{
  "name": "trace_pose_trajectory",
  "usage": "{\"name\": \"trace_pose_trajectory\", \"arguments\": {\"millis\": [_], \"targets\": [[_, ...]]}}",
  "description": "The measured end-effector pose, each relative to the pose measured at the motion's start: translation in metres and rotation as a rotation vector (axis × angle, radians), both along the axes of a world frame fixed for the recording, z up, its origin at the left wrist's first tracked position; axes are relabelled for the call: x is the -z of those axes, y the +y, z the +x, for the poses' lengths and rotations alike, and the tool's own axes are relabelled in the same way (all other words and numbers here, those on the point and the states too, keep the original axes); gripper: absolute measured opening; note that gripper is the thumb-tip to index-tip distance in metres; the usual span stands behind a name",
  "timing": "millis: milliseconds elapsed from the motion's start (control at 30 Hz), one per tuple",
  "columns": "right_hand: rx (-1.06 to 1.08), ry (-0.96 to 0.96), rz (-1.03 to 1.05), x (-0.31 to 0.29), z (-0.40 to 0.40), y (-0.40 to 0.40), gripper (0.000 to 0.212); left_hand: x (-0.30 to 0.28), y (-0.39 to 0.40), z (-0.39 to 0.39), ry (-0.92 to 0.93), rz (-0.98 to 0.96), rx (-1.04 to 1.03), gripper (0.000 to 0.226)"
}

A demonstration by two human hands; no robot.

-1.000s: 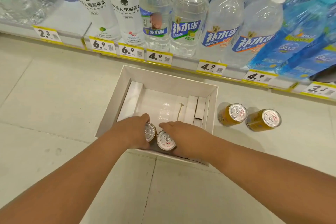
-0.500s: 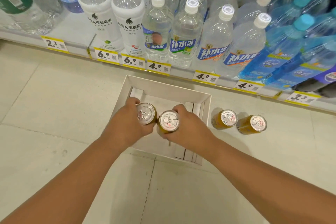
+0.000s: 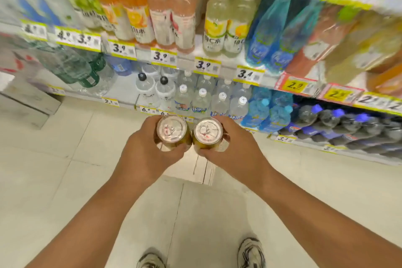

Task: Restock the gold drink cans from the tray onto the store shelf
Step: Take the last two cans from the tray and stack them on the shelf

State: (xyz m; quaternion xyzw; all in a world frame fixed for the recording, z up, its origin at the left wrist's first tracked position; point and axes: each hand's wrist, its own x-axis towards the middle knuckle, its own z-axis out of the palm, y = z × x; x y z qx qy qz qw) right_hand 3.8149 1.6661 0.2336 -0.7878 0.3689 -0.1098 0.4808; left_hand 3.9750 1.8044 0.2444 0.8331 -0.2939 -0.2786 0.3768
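Observation:
My left hand (image 3: 148, 154) grips one gold can (image 3: 171, 131) upright, silver lid facing me. Close beside it my right hand (image 3: 237, 154) grips a second gold can (image 3: 207, 132), the two cans nearly touching. Both are held at mid-height in front of the store shelf (image 3: 206, 65). Below my hands only a corner of the white cardboard tray (image 3: 202, 172) shows on the floor; the rest of it is hidden. The two gold cans that stood on the floor are out of sight behind my right hand and arm.
The shelves hold rows of bottled drinks: orange and pink bottles (image 3: 161, 8) on the upper level, clear water bottles (image 3: 202, 98) and blue bottles (image 3: 267, 111) on the lowest. Yellow price tags line the edges. A grey box (image 3: 26, 102) sits on the floor at left. My shoes (image 3: 250, 252) show at the bottom.
Both hands lifted the two cans out of the tray and raised them. My view has tilted up, so higher shelves now show and the tray is mostly covered.

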Motion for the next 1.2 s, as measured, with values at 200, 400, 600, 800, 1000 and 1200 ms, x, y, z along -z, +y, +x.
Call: {"name": "trace_pose_trajectory", "arguments": {"millis": [200,400,600,800,1000,1200], "targets": [[0.035,-0.068,-0.002,-0.197,-0.022,-0.018,0.064,-0.19,-0.015,-0.014,-0.044,-0.14,0.0,0.057],[0.053,-0.174,-0.047,-0.382,-0.054,-0.036,0.062,-0.364,-0.034,-0.027,-0.138,-0.239,0.027,0.065],[0.022,-0.276,-0.143,-0.521,-0.086,-0.072,0.062,-0.496,-0.063,-0.049,-0.244,-0.311,0.067,0.053],[0.006,-0.352,-0.214,-0.61,-0.114,-0.113,0.068,-0.599,-0.096,-0.078,-0.341,-0.401,0.113,0.051],[-0.029,-0.378,-0.26,-0.68,-0.13,-0.151,0.053,-0.678,-0.124,-0.098,-0.226,-0.525,0.112,0.05],[0.015,-0.435,-0.212,-0.739,-0.118,-0.185,0.049,-0.749,-0.161,-0.074,-0.252,-0.589,0.123,0.035]]}}
